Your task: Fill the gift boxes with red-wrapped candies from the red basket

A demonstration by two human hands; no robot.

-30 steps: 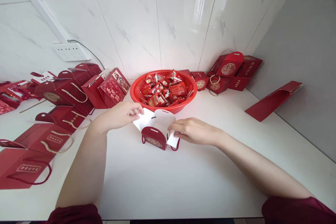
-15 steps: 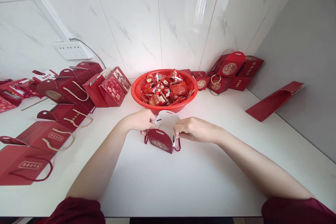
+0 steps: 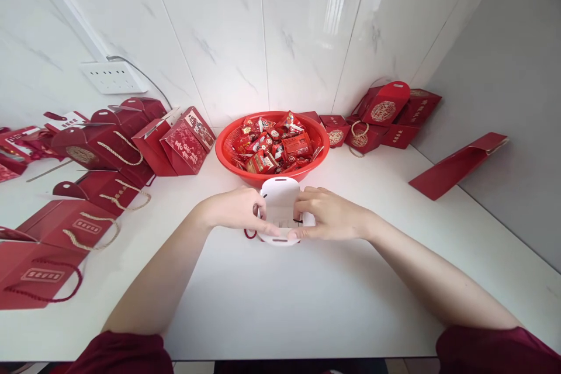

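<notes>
A small box (image 3: 280, 193), red outside and white inside, stands on the white table with its front and back flaps spread and its inside showing. My left hand (image 3: 239, 210) grips its left side, thumb pressed on the front flap. On the other side, my right hand (image 3: 326, 213) has its thumb on the front flap's right part and its fingers curled at the right wall. A dark red cord loop hangs at the box's left. Just behind the box is a red plastic basket (image 3: 222, 155) holding several wrapped sweets (image 3: 298, 146).
Several red gift boxes (image 3: 92, 149) with rope handles line the left side. More boxes (image 3: 383, 111) are stacked at the back right. A folded red box (image 3: 458, 166) leans near the grey panel. A socket strip (image 3: 114, 78) is on the tiled wall.
The front flap of the box has been folded outward and down towards me, showing its white inner side. Both thumbs have moved onto it. The view has shifted slightly.
</notes>
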